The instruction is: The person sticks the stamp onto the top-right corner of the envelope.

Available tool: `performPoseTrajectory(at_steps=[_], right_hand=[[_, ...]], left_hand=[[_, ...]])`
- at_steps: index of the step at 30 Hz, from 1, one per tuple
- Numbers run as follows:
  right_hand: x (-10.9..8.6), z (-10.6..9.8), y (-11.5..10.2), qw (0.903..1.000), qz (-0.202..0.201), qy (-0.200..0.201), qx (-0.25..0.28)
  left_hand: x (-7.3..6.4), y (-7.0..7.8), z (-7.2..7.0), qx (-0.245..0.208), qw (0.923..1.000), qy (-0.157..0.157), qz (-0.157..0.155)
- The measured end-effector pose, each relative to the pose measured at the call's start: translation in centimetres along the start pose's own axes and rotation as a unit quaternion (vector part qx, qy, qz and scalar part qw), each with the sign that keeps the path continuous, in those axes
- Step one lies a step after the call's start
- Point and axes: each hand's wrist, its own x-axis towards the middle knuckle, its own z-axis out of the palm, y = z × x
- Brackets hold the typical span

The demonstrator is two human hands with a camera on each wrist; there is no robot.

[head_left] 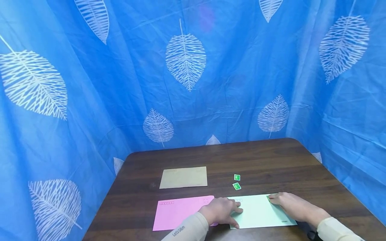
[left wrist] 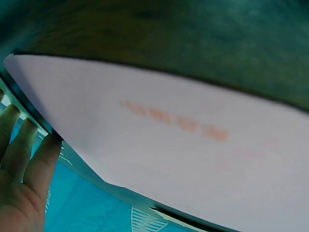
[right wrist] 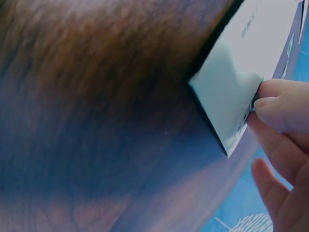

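Observation:
A pale mint-green envelope [head_left: 259,212] lies near the table's front. My left hand [head_left: 222,210] rests on its left end with fingers spread, and the forearm crosses the right part of a pink envelope [head_left: 181,211]. At the mint envelope's upper right corner, my right hand [head_left: 294,205] pinches a small green stamp [right wrist: 254,100] between thumb and forefinger. Most of that stamp is hidden by the fingers. The right wrist view has the mint envelope [right wrist: 231,92] beneath the fingertips, while the pink envelope [left wrist: 169,140] fills much of the left wrist view.
Two green stamps with white borders, one stamp [head_left: 237,177] behind the other stamp [head_left: 236,186], lie beyond the mint envelope. A beige envelope [head_left: 184,178] sits behind the pink one. Blue curtains [head_left: 229,67] with white leaves surround the dark wooden table [head_left: 271,160].

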Motion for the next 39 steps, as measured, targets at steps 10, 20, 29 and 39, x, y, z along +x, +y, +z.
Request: performPoseTrajectory(at_steps=[10, 20, 29, 39], right_hand=[[-0.2, 0.5, 0.1, 0.9990, 0.041, 0.012, -0.010], [-0.4, -0.5, -0.1, 0.9975, 0.046, 0.033, 0.043], [1.6, -1.3, 0.0, 0.9908, 0.049, 0.082, 0.096], [2.5, 0.0, 1.2, 0.9853, 0.023, 0.052, 0.161]], left_hand=[[0.0, 0.0, -0.1, 0.001, 1.0000, -0.004, 0.000], [0.1, 0.2, 0.0, -0.017, 0.9998, -0.010, -0.008], [0.0, -0.1, -0.1, -0.006, 1.0000, -0.006, -0.004], [0.0, 0.2, 0.0, -0.002, 1.0000, -0.005, -0.001]])
